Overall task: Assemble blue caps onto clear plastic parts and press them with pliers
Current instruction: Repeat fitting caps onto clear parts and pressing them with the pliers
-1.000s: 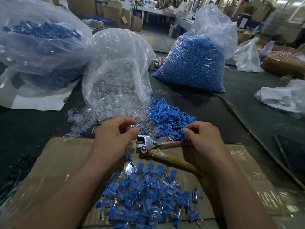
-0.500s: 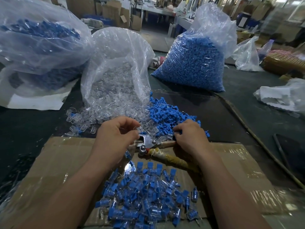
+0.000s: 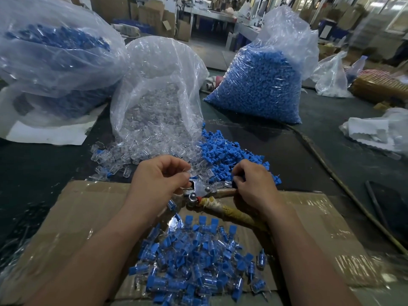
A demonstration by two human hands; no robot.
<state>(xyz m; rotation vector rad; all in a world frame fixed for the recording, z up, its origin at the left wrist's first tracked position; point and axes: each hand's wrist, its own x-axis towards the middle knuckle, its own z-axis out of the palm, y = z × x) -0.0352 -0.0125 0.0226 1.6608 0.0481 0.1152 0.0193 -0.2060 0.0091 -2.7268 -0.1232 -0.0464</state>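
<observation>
— Hands meet at the far edge of the cardboard [image 3: 77, 217], and the pliers [image 3: 199, 189] lie between them, metal head pointing left.

— What's the left hand [image 3: 161, 180] got?

— Fingers curled in, thumb drawn up against the fingertips, right beside the plier head. Something glints there, but it's clear plastic in front of clear plastic. Whether it pinches a piece, I cannot tell.

— And the right hand [image 3: 254, 184]?

— Knuckles up, fingers tucked under, sitting over the upper plier handle at the near edge of the loose blue caps [image 3: 223, 151]. There's a dark blur at its fingertips. Cap or shadow, grasping or just clenched, I can't say. The palm hides it.

— The handles?

— Wrapped in yellowish tape. The upper one disappears beneath that right hand; the lower one [image 3: 231, 212] runs down to the right and slips under the forearm.

— Where's the stock?

— Clear parts [image 3: 141, 149] spill from the open bag [image 3: 154, 85] onto the dark table [image 3: 33, 168], touching the blue caps on their right. Assembled pieces [image 3: 194, 266], blue in clear, are heaped on the cardboard between the forearms, and the bottom edge cuts that heap off.

— Further back?

— A stuffed bag of blue caps [image 3: 258, 85] stands to the right. The cloudy bag [image 3: 55, 51] on the left shows blue shapes through the plastic, too hazy to identify.
</observation>
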